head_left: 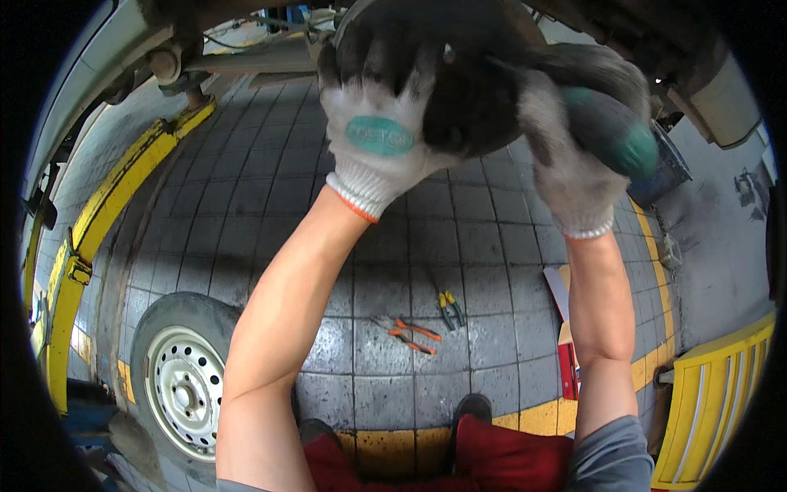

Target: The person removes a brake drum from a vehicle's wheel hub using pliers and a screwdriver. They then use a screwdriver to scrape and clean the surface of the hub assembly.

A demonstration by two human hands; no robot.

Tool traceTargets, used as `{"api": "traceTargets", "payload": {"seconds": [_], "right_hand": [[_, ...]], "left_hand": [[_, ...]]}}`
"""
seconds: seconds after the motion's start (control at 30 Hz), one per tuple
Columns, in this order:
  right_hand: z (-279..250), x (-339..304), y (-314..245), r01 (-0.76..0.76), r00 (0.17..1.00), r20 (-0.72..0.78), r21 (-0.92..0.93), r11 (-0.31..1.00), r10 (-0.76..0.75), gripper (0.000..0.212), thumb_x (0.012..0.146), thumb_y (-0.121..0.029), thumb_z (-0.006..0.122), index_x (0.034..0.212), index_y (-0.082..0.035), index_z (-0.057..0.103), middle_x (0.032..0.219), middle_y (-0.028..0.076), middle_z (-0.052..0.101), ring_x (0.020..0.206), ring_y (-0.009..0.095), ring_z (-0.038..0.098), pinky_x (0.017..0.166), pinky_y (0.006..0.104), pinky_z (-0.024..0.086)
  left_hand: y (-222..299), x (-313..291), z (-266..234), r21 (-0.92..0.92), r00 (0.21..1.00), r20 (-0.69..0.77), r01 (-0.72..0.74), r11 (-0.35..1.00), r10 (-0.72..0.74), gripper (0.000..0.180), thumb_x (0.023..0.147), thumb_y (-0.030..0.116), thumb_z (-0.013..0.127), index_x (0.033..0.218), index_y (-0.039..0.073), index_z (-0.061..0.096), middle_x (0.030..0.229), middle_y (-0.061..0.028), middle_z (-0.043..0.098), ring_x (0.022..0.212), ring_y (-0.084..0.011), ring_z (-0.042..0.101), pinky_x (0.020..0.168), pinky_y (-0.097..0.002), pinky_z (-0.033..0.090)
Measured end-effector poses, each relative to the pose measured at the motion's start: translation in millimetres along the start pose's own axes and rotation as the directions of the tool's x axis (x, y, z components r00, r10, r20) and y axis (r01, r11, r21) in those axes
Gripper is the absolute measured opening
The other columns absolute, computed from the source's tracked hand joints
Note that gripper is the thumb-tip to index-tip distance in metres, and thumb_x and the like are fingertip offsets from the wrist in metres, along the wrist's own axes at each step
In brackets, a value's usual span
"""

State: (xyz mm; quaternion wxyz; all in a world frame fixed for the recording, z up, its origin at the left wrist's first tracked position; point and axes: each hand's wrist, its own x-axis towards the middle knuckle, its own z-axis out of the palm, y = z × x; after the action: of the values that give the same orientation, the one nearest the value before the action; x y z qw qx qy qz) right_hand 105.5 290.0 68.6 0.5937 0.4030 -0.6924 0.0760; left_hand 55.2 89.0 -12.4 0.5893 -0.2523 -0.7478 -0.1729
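Head view: both gloved hands, left [379,123] and right [566,156], grip a dark round part [467,90] overhead; the left glove bears a teal oval label [380,136]; a red box [567,369] lies on the floor.

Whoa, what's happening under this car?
A person sits on the tiled floor beneath a raised vehicle, both arms stretched up. The left hand, in a white knit glove, grips a dark round part on the underside. The right hand, in a dirty grey glove, holds a green-handled tool against it. A removed wheel with a white steel rim lies at the left, and orange-handled pliers lie on the floor.
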Motion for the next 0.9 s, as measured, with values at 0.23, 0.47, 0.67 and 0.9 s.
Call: {"api": "traceTargets", "payload": {"seconds": [0.23,0.47,0.67,0.9], "right_hand": [[12,-21,-3,0.132,0.989,-0.083,0.165,0.977,-0.119,0.042,0.076,0.0,0.082,0.114,0.0,0.063,0.105,0.015,0.071,0.097,0.024,0.07,0.082,0.0335,0.056],[-8,9,-6,0.176,0.981,0.146,-0.396,0.901,-0.127,0.018,0.085,-0.011,0.079,0.103,-0.015,0.079,0.105,0.008,0.07,0.101,0.032,0.067,0.091,0.0446,0.054],[6,-8,-3,0.045,0.992,-0.122,0.255,0.966,-0.014,0.038,0.076,0.0,0.084,0.109,0.0,0.065,0.104,0.014,0.071,0.093,0.024,0.071,0.078,0.0336,0.058],[11,-1,-7,-0.044,0.999,-0.02,0.179,0.983,0.048,0.035,0.078,-0.008,0.085,0.107,-0.003,0.066,0.103,0.011,0.072,0.092,0.023,0.071,0.079,0.0329,0.058]], "left_hand": [[4,-6,-3,0.04,0.996,-0.085,0.014,0.999,-0.011,0.101,0.063,0.056,0.085,0.146,0.011,0.05,0.149,-0.0266,0.047,0.137,-0.0526,0.043,0.113,-0.0699,0.033],[2,-2,12,0.02,0.996,-0.088,-0.014,1.0,0.016,0.11,0.06,0.063,0.087,0.151,0.014,0.048,0.155,-0.0255,0.04,0.143,-0.0504,0.036,0.114,-0.0665,0.031],[1,2,14,0.006,0.999,-0.054,-0.007,1.0,0.007,0.117,0.056,0.064,0.09,0.154,0.017,0.047,0.158,-0.0257,0.037,0.144,-0.0507,0.036,0.113,-0.0656,0.033],[3,-2,-5,0.036,0.991,-0.127,-0.041,0.998,0.046,0.104,0.061,0.057,0.087,0.147,0.012,0.049,0.146,-0.0277,0.048,0.134,-0.0541,0.046,0.111,-0.0697,0.035]]}}
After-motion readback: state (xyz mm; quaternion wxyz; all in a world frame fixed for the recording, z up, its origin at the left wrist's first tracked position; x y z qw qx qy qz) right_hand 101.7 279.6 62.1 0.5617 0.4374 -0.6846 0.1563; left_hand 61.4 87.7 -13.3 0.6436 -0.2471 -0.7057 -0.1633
